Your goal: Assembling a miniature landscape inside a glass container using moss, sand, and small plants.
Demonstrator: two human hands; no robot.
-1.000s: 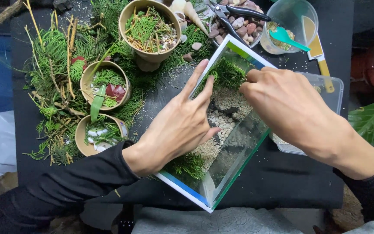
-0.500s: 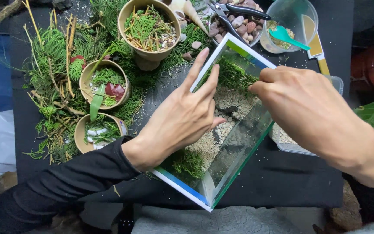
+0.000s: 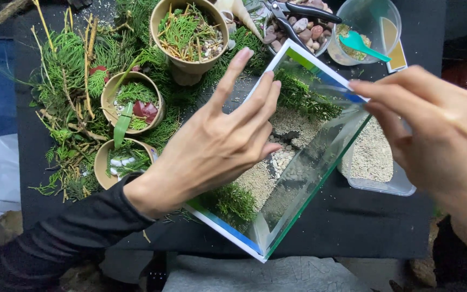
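Observation:
A rectangular glass tank [image 3: 228,230] lies diagonally on the black table. It holds pale sand [image 3: 255,181], small white pebbles [image 3: 282,159] and clumps of green moss [image 3: 233,203] at its near and far ends. My left hand [image 3: 217,146] rests flat against the tank's left glass wall, fingers stretched and apart, holding nothing. My right hand [image 3: 439,135] hovers at the tank's far right rim. Its finger and thumb are apart with nothing visible between them, and it is slightly blurred.
A clear plastic tray of sand [image 3: 374,162] stands just right of the tank. At the back are a clear cup with a teal spoon [image 3: 366,43] and a bowl of stones [image 3: 298,24] with pliers on it. On the left, three brown paper pots [image 3: 133,103] sit among cut greenery [image 3: 66,81].
My right hand has drawn back from over the middle of the tank to its far right rim. My left hand has stayed flat on the left wall.

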